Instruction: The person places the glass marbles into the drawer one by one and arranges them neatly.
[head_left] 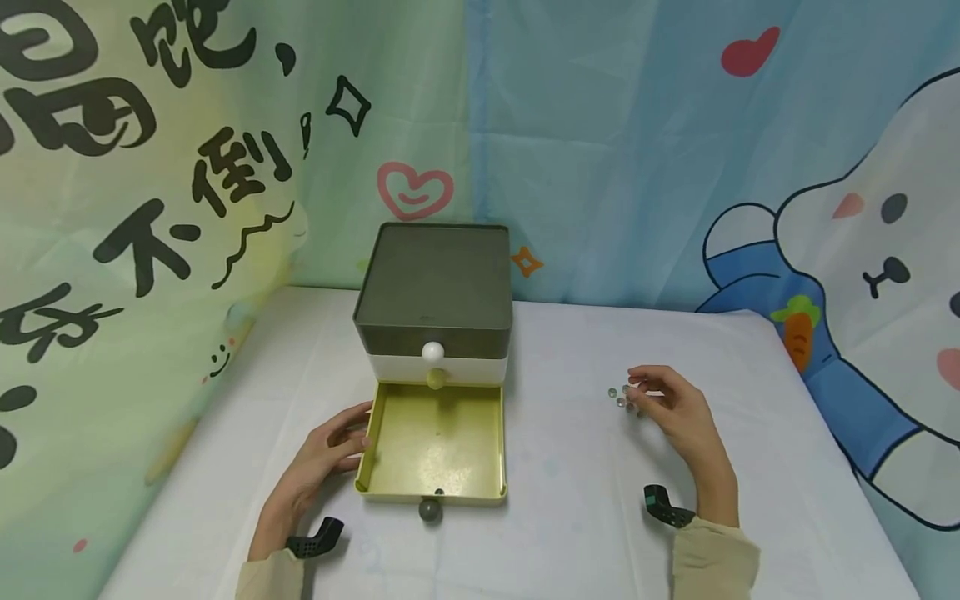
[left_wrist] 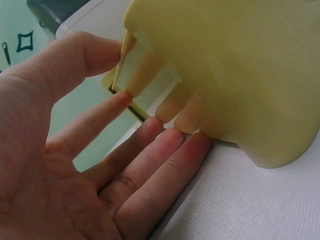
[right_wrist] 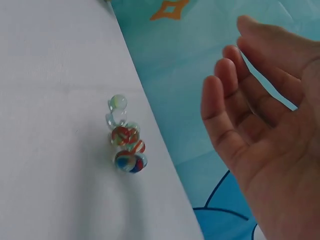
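Note:
A yellow-green drawer [head_left: 411,433] is pulled out of the small drawer box [head_left: 435,287], its dark knob [head_left: 431,510] facing me. My left hand [head_left: 322,454] is at the drawer's left side. In the left wrist view, its thumb meets the wall's edge and its other fingertips lie close against the side wall [left_wrist: 220,75], fairly straight. Over on the right, several glass marbles [right_wrist: 127,135] with red, blue and green swirls lie clustered on the white cloth. My right hand [head_left: 678,417] hovers by them with relaxed fingers, apart from the marbles, and the right wrist view shows nothing held.
Above the pulled-out drawer, the box has a white tier [head_left: 480,369] and a dark grey-green top tier, with a white knob [head_left: 432,352] and a yellow-green knob [head_left: 437,378]. A white cloth [head_left: 570,500] covers the table. Printed curtains [head_left: 585,167] hang behind and at the left.

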